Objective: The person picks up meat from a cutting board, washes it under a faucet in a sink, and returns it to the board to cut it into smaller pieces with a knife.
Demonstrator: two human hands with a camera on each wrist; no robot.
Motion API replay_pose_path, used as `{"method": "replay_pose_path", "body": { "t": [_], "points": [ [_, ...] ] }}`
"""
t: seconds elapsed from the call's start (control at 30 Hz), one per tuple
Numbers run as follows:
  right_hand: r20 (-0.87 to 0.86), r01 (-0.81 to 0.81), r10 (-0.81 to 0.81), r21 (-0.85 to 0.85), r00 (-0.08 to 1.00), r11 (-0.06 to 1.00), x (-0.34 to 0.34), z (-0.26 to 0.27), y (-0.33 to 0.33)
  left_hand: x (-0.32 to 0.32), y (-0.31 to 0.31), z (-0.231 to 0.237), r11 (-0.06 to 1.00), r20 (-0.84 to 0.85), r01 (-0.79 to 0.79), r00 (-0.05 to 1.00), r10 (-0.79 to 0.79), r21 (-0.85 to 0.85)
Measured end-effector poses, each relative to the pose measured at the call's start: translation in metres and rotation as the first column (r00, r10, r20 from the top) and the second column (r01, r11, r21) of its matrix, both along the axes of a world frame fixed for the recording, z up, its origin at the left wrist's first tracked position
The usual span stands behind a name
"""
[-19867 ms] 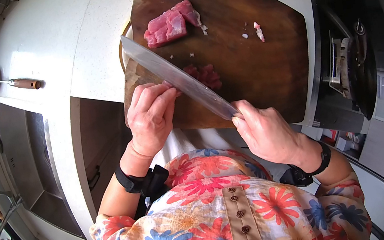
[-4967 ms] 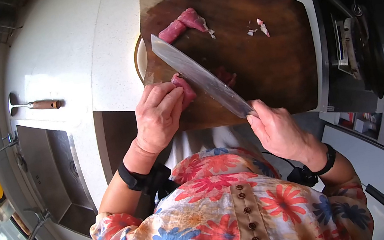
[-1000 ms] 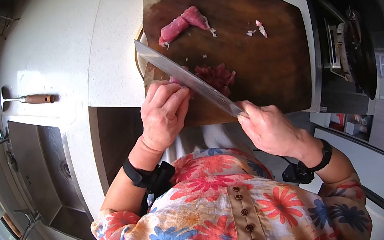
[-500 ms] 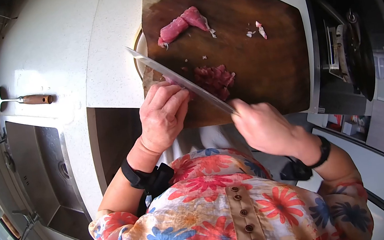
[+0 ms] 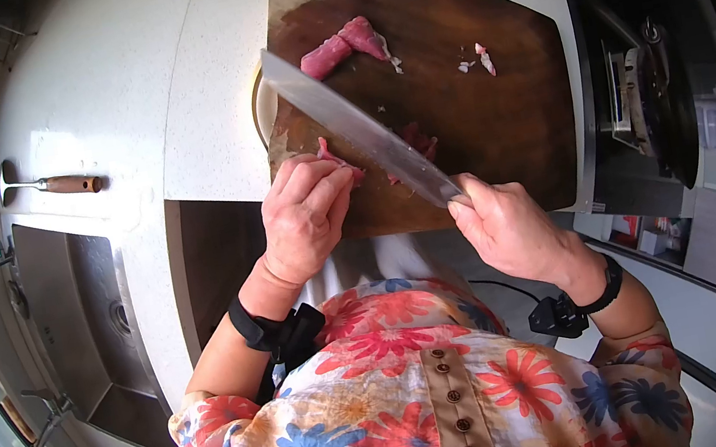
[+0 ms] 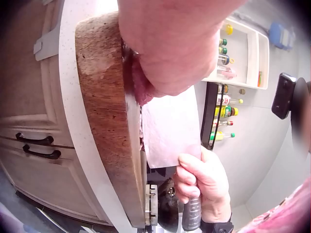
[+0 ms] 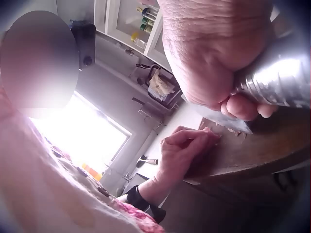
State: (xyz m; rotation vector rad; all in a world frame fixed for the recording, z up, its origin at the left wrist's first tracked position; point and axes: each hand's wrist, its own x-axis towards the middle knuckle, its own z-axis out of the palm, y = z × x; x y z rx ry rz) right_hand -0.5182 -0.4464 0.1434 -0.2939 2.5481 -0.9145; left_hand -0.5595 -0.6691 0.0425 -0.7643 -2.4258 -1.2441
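My left hand (image 5: 305, 213) holds a strip of raw red meat (image 5: 324, 150) under curled fingers at the near left of the wooden cutting board (image 5: 494, 136). Gripped by its handle (image 6: 192, 213) in my right hand (image 5: 508, 226), a broad cleaver (image 5: 351, 121) slants across the board. Its blade is just right of the left fingers and hides part of a heap of cut meat (image 5: 422, 140). Two larger pieces of meat (image 5: 359, 36) lie together toward the far left of the board. White fatty scraps (image 5: 485, 61) sit at its far right.
A round pale dish (image 5: 267, 111) shows under the board's left edge. On the white counter (image 5: 102, 86) lies a wooden-handled utensil (image 5: 71, 185), with a steel sink (image 5: 91, 312) below it. A stove with a dark pan (image 5: 672, 108) stands to the right.
Compared with about twenty seconds ago, the far-left meat is smaller. In the last half second the cleaver's blade has turned flatter to view and shifted right, covering more of the heap. My left hand stays put.
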Motion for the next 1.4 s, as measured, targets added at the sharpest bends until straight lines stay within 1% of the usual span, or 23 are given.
{"method": "replay_pose_path", "body": {
  "t": [0.27,0.37,0.43,0.47,0.57,0.67,0.7,0.77,0.9,0.97,1.0,1.03,1.1,1.13,1.23,1.27,1.37,1.4],
  "points": [
    [0.003,-0.074,0.074,-0.024,0.997,0.997,0.011,-0.003,0.002,0.000,-0.001,-0.001,1.000,-0.001,-0.002,1.000,0.002,0.000],
    [0.008,-0.100,0.100,0.023,0.995,0.995,0.019,0.003,0.009,0.000,0.000,-0.002,1.000,0.004,0.002,1.000,-0.002,0.002],
    [0.103,-0.039,0.037,0.011,0.994,0.999,0.026,0.009,0.013,0.000,-0.001,-0.001,1.000,0.008,0.002,1.000,-0.002,-0.001],
    [0.067,-0.103,0.099,0.064,0.993,0.993,0.028,0.009,0.015,0.000,-0.001,-0.001,1.000,0.009,0.000,1.000,0.000,-0.001],
    [0.075,-0.091,0.088,0.034,0.993,0.995,0.025,0.007,0.012,-0.001,0.000,-0.003,1.000,-0.002,0.007,1.000,-0.007,-0.006],
    [0.075,-0.100,0.098,0.014,0.992,0.995,-0.002,-0.010,-0.011,0.000,0.000,-0.003,1.000,-0.007,0.016,1.000,-0.016,0.001],
    [0.009,-0.101,0.102,-0.035,0.995,0.994,-0.014,-0.021,-0.023,0.000,0.001,-0.002,1.000,0.000,0.021,1.000,-0.021,0.001],
    [-0.049,-0.104,0.103,-0.028,0.993,0.994,-0.032,-0.026,-0.039,0.001,0.000,0.000,1.000,-0.002,0.024,1.000,-0.024,-0.006],
    [-0.107,-0.108,0.102,-0.051,0.989,0.993,-0.031,-0.028,-0.026,0.002,0.002,0.000,1.000,-0.006,0.014,1.000,-0.014,-0.023],
    [-0.006,-0.053,0.053,-0.072,0.999,0.996,-0.023,-0.018,-0.015,0.004,0.000,-0.001,1.000,0.000,0.001,1.000,-0.001,-0.022],
    [-0.053,-0.036,0.032,-0.067,0.998,0.997,-0.017,-0.018,-0.010,0.003,-0.001,-0.002,1.000,-0.001,0.016,1.000,-0.016,-0.026],
    [-0.053,-0.040,0.037,-0.066,0.998,0.997,-0.014,-0.016,-0.008,0.003,-0.002,-0.003,0.999,-0.004,0.034,0.999,-0.034,-0.029],
    [-0.008,0.056,-0.057,-0.097,0.998,0.994,-0.010,-0.014,-0.004,0.004,-0.002,0.002,1.000,0.015,0.010,1.000,-0.010,-0.011],
    [-0.022,0.036,-0.038,-0.076,0.999,0.996,-0.008,-0.013,-0.002,0.006,-0.003,0.006,1.000,0.038,-0.011,0.999,0.011,0.003],
    [-0.037,0.017,-0.018,-0.031,0.999,0.999,-0.001,-0.004,-0.003,0.009,-0.008,0.014,0.999,0.026,-0.052,0.998,0.051,0.015],
    [-0.035,0.017,-0.018,-0.031,0.999,0.999,0.001,-0.002,-0.004,0.009,-0.006,0.012,0.999,0.010,-0.037,0.999,0.036,0.034],
    [-0.071,-0.017,0.015,-0.030,0.997,0.999,0.003,-0.001,-0.006,0.006,0.000,0.004,1.000,-0.006,-0.020,1.000,0.020,-0.017],
    [-0.080,-0.030,0.028,-0.029,0.996,0.999,0.004,-0.003,-0.006,0.006,0.001,0.002,0.999,0.006,-0.040,0.999,0.040,-0.010]
  ]
}}
